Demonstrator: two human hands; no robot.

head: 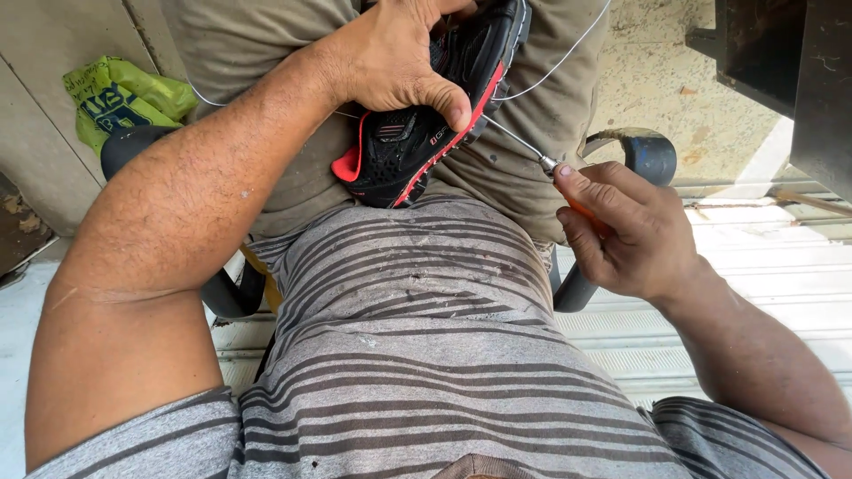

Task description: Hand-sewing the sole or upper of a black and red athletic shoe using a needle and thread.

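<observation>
My left hand (399, 58) grips a black shoe with a red sole edge (417, 133), holding it against my lap with the thumb pressed on the sole rim. My right hand (626, 226) is closed on a stitching awl with an orange handle (590, 213); its thin metal needle (515, 142) points up-left into the shoe's sole edge. A white thread (559, 62) runs from the shoe up to the right. Part of the shoe is hidden behind my left hand.
I sit on a chair with dark armrests (652, 155). A yellow-green plastic bag (120, 98) lies at the upper left by a pale wall. A dark metal frame (772, 62) stands at the upper right over a concrete floor.
</observation>
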